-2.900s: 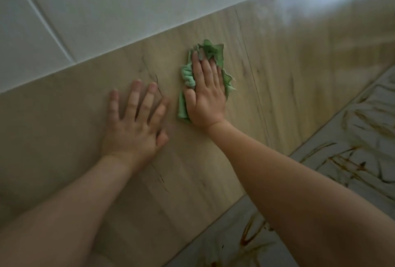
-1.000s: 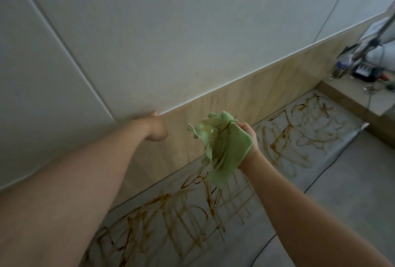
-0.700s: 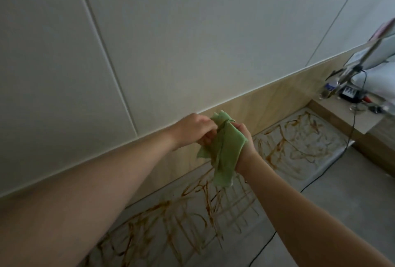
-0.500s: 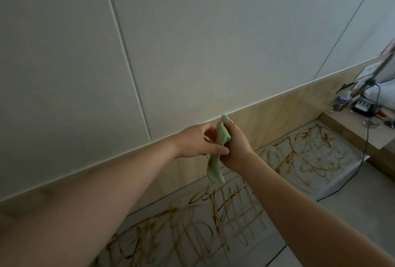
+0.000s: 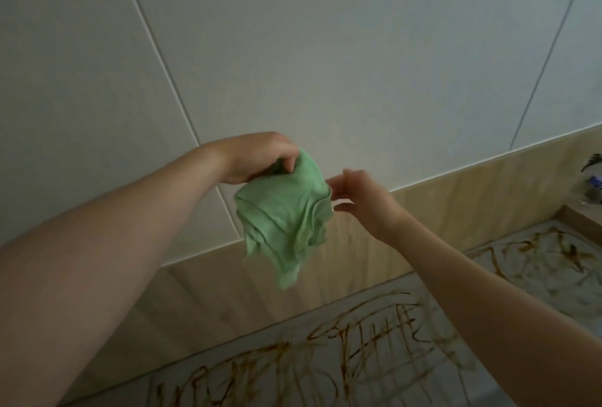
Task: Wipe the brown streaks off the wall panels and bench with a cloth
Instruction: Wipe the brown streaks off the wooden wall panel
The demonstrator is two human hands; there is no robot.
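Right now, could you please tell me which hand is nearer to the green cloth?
Left. The left hand grips the green cloth at its top; the right hand is open just beside its right edge, contact unclear.

One head-worn wide-angle view only, facing forward and slightly down, close on the green cloth (image 5: 286,221) mid-frame, slanting white wall panels (image 5: 325,48) filling the top, streaked bench (image 5: 325,361) below; blurred right edge, maybe a ledge (image 5: 583,214).

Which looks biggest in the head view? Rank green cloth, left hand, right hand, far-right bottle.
1. green cloth
2. left hand and right hand, about alike
3. bottle, smallest, though farthest away and cropped
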